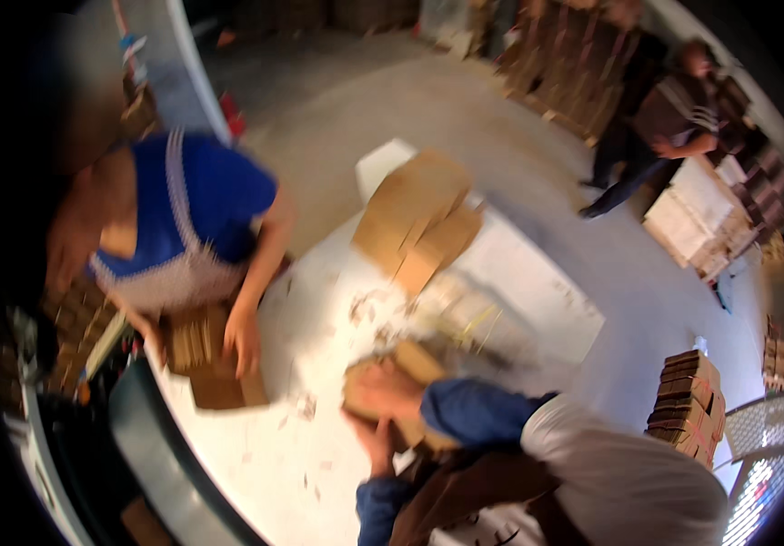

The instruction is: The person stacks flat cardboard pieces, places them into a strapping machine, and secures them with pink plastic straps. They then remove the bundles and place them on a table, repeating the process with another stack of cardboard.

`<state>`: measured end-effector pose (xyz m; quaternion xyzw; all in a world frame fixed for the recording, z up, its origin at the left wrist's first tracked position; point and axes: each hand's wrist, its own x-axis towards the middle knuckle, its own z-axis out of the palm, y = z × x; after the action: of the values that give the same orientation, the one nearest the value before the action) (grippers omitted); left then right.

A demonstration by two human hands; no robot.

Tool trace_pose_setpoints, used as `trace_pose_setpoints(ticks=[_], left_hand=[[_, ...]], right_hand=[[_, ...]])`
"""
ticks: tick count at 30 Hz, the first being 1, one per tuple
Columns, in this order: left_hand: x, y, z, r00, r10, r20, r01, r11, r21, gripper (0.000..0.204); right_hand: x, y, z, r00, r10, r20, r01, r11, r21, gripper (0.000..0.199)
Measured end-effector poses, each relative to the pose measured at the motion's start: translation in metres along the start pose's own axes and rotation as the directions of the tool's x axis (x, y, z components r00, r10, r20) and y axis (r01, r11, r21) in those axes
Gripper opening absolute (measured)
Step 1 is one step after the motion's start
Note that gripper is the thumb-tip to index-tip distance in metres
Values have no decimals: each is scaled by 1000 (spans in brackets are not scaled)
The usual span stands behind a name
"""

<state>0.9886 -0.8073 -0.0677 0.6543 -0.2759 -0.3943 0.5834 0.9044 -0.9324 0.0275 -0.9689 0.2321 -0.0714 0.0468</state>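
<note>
In front of me a brown cardboard piece (421,361), folded or stacked, lies at the near part of a white table (274,455). My right hand (390,391) rests over its top, the fingers curled on it. Just below, my left hand (376,443) grips its near edge, thumb and fingers closed around it. Motion blurs both hands, so the fingertips are not sharp. Blue cuffs cover both wrists. Farther off on the table stands a larger pile of flat cardboard (419,205).
At the left a person in a blue top and apron (201,200) handles cardboard (219,382). A clear plastic-looking bundle (483,318) lies on the table. Another person (674,118) stands far right by a pale stack (697,209). Bundled cardboard (686,405) stands right, beside a perforated chair (769,428).
</note>
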Motion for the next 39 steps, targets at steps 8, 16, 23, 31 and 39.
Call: trace_pose_setpoints(ticks=[8, 16, 23, 31, 39], left_hand=[[5, 22, 1, 998, -19, -57, 32, 969, 245, 110], [8, 14, 12, 997, -57, -57, 71, 959, 275, 113], [7, -1, 8, 997, 38, -65, -12, 933, 359, 100], [17, -29, -46, 940, -340, -12, 314, 880, -357, 49], [32, -29, -55, 948, -283, 144, 317, 844, -433, 51]], right_hand=[[8, 2, 30, 985, 173, 31, -173, 933, 316, 37], [2, 12, 34, 970, 214, 117, -241, 911, 334, 43], [-1, 11, 51, 981, 184, 61, -193, 925, 326, 44], [-4, 19, 50, 978, 174, -114, -124, 926, 356, 41], [-33, 55, 2, 934, 214, 288, -293, -9, 956, 42]])
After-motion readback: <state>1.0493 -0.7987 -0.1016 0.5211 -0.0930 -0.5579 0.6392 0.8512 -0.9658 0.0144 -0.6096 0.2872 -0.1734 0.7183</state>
